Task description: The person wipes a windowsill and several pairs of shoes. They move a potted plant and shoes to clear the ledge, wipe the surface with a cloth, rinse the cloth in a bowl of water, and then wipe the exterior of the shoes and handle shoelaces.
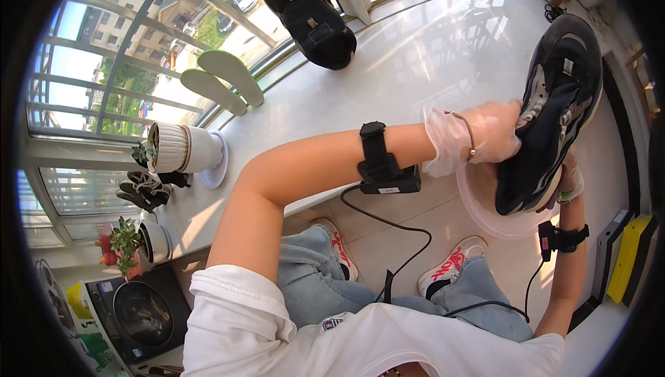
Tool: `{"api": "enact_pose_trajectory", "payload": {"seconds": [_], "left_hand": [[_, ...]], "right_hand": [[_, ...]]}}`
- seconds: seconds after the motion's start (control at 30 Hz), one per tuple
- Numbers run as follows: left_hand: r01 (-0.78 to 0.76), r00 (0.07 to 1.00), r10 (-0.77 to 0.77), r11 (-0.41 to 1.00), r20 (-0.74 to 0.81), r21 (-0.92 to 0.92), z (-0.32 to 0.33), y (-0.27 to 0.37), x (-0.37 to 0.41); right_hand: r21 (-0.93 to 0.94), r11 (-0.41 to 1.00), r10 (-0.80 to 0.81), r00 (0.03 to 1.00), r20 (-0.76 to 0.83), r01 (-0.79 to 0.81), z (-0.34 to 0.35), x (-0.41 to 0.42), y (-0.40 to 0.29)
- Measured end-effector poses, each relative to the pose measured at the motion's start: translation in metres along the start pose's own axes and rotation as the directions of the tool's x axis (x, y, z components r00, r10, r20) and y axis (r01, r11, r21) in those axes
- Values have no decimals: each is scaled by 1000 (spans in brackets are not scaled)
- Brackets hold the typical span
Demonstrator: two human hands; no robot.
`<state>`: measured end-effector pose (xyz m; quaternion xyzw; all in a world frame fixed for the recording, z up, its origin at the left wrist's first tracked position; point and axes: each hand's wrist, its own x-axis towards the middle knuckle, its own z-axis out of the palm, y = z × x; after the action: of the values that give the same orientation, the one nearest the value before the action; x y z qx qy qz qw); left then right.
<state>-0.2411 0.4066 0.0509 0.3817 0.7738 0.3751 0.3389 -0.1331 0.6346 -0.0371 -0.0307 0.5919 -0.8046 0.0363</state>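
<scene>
My left hand, in a thin clear plastic glove, grips a black sneaker with grey trim by its lace side. The sneaker is held tilted, toe up, partly above a translucent pinkish basin. Behind the shoe's lower side is my right hand, also gloved, its fingers mostly hidden. A bit of purple cloth shows between that hand and the sole. Each of my forearms wears a black strap with a small cabled box.
On the white sill another black sneaker and two pale insoles lean against the barred window. Potted plants and more shoes stand leftward. A washing machine is lower left; upright folders line the right.
</scene>
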Motion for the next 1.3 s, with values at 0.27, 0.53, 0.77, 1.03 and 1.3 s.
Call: {"api": "enact_pose_trajectory", "payload": {"seconds": [0.27, 0.53, 0.77, 1.03, 1.3], "left_hand": [[49, 833, -246, 925, -496, -378, -59, -67, -178], [-43, 426, -382, 897, -820, -440, -119, -142, -264], [201, 201, -269, 953, -942, -229, -134, -257, -236], [282, 188, -289, 931, -939, -230, -146, -296, -199], [410, 201, -312, 887, -929, -209, -153, -286, -213]], "right_hand": [[-710, 667, -19, 958, 287, 226, 171, 103, -24], [-681, 508, -351, 849, 396, 527, 285, 157, 28], [-722, 564, -263, 916, 304, 402, 273, 155, 62], [-768, 606, -88, 977, 193, 206, 251, 140, 55], [-626, 771, -12, 985, 172, 119, 220, 137, 58]]}}
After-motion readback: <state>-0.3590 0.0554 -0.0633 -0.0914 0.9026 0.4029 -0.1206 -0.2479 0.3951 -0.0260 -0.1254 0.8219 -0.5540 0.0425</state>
